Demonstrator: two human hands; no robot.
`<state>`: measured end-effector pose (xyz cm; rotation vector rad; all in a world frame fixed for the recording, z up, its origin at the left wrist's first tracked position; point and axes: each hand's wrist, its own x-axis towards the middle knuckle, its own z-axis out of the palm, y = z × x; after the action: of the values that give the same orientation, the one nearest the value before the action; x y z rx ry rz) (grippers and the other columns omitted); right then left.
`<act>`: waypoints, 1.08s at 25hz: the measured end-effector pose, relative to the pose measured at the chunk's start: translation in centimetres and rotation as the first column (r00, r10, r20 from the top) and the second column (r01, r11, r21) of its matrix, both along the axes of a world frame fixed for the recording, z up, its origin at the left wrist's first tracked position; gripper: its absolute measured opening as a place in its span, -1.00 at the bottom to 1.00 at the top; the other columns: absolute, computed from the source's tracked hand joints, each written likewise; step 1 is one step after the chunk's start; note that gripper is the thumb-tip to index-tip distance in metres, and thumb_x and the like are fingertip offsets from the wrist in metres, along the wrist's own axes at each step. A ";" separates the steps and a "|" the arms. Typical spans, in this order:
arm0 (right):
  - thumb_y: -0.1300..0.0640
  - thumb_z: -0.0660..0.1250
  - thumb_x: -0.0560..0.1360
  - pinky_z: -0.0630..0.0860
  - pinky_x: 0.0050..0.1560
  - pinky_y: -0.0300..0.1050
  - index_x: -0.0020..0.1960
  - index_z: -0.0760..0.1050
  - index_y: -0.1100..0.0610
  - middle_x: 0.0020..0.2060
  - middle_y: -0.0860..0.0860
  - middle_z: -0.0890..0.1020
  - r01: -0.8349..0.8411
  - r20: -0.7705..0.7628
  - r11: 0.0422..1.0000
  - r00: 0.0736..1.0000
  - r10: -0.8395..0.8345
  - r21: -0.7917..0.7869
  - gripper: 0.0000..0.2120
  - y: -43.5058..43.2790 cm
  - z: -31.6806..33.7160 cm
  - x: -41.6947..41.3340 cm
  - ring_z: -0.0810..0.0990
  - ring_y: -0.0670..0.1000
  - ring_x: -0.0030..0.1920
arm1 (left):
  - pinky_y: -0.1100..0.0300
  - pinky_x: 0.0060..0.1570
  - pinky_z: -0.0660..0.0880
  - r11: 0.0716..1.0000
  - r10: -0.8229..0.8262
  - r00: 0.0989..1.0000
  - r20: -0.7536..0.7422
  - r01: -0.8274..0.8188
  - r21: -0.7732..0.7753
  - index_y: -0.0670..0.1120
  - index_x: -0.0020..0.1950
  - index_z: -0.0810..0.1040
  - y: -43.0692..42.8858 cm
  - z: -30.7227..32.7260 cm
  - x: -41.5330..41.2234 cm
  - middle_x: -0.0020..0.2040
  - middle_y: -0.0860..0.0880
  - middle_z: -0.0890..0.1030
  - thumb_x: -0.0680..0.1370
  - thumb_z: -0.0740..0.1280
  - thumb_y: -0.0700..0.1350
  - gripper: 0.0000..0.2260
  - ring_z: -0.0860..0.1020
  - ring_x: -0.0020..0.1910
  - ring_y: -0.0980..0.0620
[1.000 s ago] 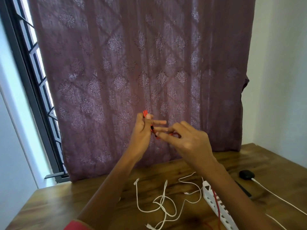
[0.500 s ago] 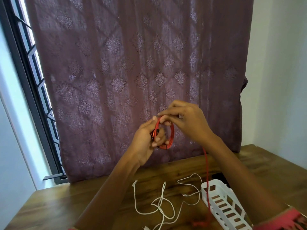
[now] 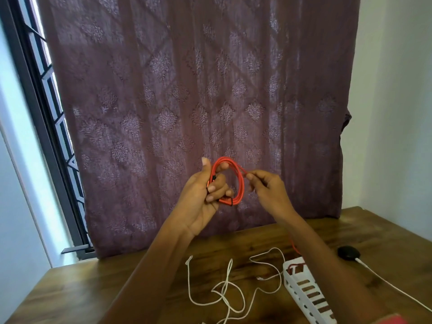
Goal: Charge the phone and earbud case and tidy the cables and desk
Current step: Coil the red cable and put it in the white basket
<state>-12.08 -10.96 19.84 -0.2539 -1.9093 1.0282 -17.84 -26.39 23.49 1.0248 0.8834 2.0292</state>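
The left hand (image 3: 198, 202) has its fingers curled round a coil of red cable (image 3: 239, 183), thumb up, holding the loops in the air above the back edge of the desk (image 3: 70, 288), in front of the curtain (image 3: 187, 90). The right hand (image 3: 268, 190) pinches the free strand just beside the coil's top.

The likely step is winding the last turns. The risk is the tail: it seems to run down behind the right forearm towards the white basket (image 3: 306, 298) near the front right corner, where some red shows. If it snags there, a pull could drag the basket or spring the loops out of the left hand's grip. A loose pinch would also let the turns slacken.

A white cable (image 3: 233, 293) sprawls tangled near the middle of the front edge, and a small black object (image 3: 348, 252) with a white lead sits towards the right edge — possibly the earbud case. The left half of the desk offers the open room for setting the coil down.
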 end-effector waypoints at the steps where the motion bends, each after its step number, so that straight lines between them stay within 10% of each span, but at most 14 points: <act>1: 0.21 0.21 0.56 0.32 -0.41 -0.34 -0.23 0.52 -0.01 -0.49 -0.06 0.47 0.019 0.020 1.000 1.000 -0.019 -0.002 -0.76 -0.3 -0.8 -0.1 0.39 -0.17 -0.49 | 0.32 -0.40 0.45 1.000 0.030 0.999 -0.014 -0.030 0.001 -0.17 -0.10 0.49 0.1 0.0 -0.1 -0.60 0.09 0.23 0.62 -0.04 0.07 -0.58 0.17 -0.65 0.19; 6: 0.09 0.15 0.58 0.50 -0.25 0.02 -0.05 0.54 0.07 -0.41 -0.02 0.54 0.094 0.177 0.981 0.976 -0.124 0.168 -0.80 -2.3 -5.0 -0.5 0.55 0.04 -0.35 | 0.25 -0.26 0.31 0.968 0.250 0.963 -0.097 -0.251 0.002 -0.18 0.10 0.47 1.0 0.0 -1.2 -0.53 0.09 0.30 0.61 -0.04 0.06 -0.59 0.22 -0.57 0.19; 11: 0.04 0.13 0.58 0.50 -0.16 -0.08 0.14 0.53 0.06 -0.11 0.01 0.66 0.152 0.183 0.918 0.955 -0.232 0.366 -0.74 -4.4 -6.8 1.0 0.62 0.05 -0.10 | 0.27 -0.24 0.37 0.897 0.436 0.879 -0.190 -0.442 0.017 -0.10 0.15 0.42 1.2 -0.4 -2.9 -0.44 0.10 0.36 0.63 0.02 -0.01 -0.73 0.32 -0.50 0.19; 16: 0.09 0.24 0.43 0.39 -0.50 -0.27 -0.05 0.63 0.02 -0.31 -0.08 0.59 0.345 -0.126 0.573 0.913 -0.387 0.743 -0.80 -5.8 -6.0 2.2 0.56 -0.07 -0.36 | 0.37 -0.23 0.44 0.755 0.557 0.641 -0.528 -0.655 0.002 -0.04 0.30 0.26 1.0 -2.4 -3.2 -0.27 0.03 0.37 0.63 0.04 -0.05 -0.75 0.39 -0.34 0.20; 20: 0.18 0.33 0.39 0.31 -0.54 -0.24 -0.10 0.64 -0.01 -0.35 -0.08 0.55 0.406 -0.263 0.420 0.896 -0.358 0.812 -0.84 -5.8 -3.6 2.9 0.49 -0.06 -0.34 | 0.36 -0.21 0.51 0.768 0.531 0.625 -0.572 -0.640 0.013 -0.01 0.23 0.27 0.9 -3.3 -3.2 -0.28 0.00 0.44 0.62 0.05 -0.09 -0.81 0.50 -0.37 0.25; 27: 0.11 0.23 0.48 0.44 -0.47 -0.17 -0.11 0.67 -0.02 -0.34 -0.08 0.61 0.312 -0.290 0.537 0.948 -0.128 0.783 -0.78 -4.9 0.6 2.7 0.52 -0.03 -0.34 | 0.39 -0.40 0.48 0.860 0.410 0.732 -0.544 -0.508 -0.036 -0.10 0.17 0.41 0.6 -3.0 -1.5 -0.36 0.03 0.55 0.62 0.08 -0.17 -0.81 0.56 -0.47 0.19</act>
<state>-9.39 -15.82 20.44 0.1575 -1.8965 -0.1034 -19.34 -25.78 20.45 1.3840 1.7360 2.0209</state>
